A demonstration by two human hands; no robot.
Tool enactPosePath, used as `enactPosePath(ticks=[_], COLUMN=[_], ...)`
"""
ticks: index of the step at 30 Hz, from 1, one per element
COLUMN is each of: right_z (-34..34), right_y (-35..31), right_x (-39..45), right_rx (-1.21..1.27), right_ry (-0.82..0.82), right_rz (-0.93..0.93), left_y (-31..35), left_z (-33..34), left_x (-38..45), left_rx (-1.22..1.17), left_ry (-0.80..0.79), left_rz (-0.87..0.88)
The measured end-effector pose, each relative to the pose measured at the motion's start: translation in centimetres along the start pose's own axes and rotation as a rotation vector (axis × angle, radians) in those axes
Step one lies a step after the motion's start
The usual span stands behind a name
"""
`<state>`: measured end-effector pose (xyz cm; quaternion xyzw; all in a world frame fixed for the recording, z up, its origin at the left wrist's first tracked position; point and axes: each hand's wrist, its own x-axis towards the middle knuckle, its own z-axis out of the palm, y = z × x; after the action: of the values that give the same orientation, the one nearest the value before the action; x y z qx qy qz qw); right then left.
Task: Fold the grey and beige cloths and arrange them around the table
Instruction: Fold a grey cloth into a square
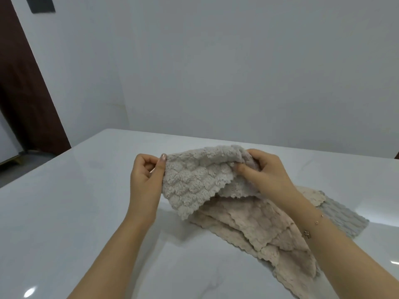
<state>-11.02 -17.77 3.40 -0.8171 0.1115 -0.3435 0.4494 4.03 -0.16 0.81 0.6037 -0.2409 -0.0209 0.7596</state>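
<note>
A fluffy beige cloth [194, 178] with scalloped edges hangs lifted above the white table [64, 212], held between both hands. My left hand [146, 180] pinches its left edge with thumb and fingers. My right hand [263, 171] grips its upper right corner, fingers curled into the fabric. Beneath it, a pile of more beige cloths [259, 229] lies flat on the table. A grey cloth [345, 219] sticks out from under the pile at the right, partly hidden by my right forearm.
The glossy white table runs to a far edge near a plain white wall [216, 72]. A dark brown door [26, 93] stands at the left. My right wrist wears a thin bracelet [313, 225].
</note>
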Motion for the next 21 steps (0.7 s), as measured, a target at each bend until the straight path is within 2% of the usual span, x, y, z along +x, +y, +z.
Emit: enactPosePath(ticks=[2, 5, 12, 16, 19, 21], right_z=[0.5, 1.4, 6.7, 11.1, 14.4, 16.3], right_y=[-1.3, -3.1, -5.8, -5.5, -4.5, -3.3], right_x=[2.1, 4.8, 7.5, 6.1, 4.7, 4.1], right_rx=[0.140, 0.338, 0.530, 0.486, 0.362, 0.177], right_ry=[-0.018, -0.142, -0.411, -0.528, -0.545, -0.504], right_rz=[0.091, 0.305, 0.485, 0.603, 0.662, 0.638], left_y=[1.0, 3.1, 4.6, 3.4, 1.3, -0.7], left_z=[-0.5, -1.8, -8.7, -13.2, -16.1, -17.7], left_x=[1.8, 4.1, 6.5, 6.0, 6.0, 6.0], left_rx=[-0.056, -0.163, 0.028, 0.002, 0.139, 0.257], left_ry=[0.002, -0.024, -0.106, -0.067, -0.062, -0.077], left_rz=[-0.097, -0.247, -0.325, -0.429, -0.476, -0.528])
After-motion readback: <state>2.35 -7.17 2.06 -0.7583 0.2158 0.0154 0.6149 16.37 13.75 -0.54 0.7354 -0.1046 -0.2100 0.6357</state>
